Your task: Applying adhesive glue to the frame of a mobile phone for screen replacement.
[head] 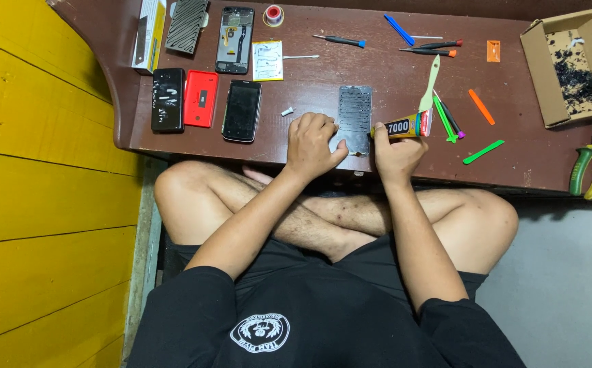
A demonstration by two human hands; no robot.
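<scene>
The left hand [313,143] lay curled, gripping nothing, on the near-left edge of the grey rectangular phone plate [355,116] on the brown wooden table [514,150] — the right hand [397,153] clamped a yellow glue tube [401,127] just right of it, and no glue showed on the plate yet.

Both hands forward at the table edge, arms reaching over crossed legs.

The left hand [311,142] lies knuckles up with the fingers curled under and the thumb stretched out to the right, pressing flat. The right hand [397,151] sits just beside it, closed in a fist-like grip around a glue tube [399,127] that points left. Both forearms are bare and angle inward from the shoulders, elbows bent, wrists close together. Short black sleeves cover the upper arms.
</scene>
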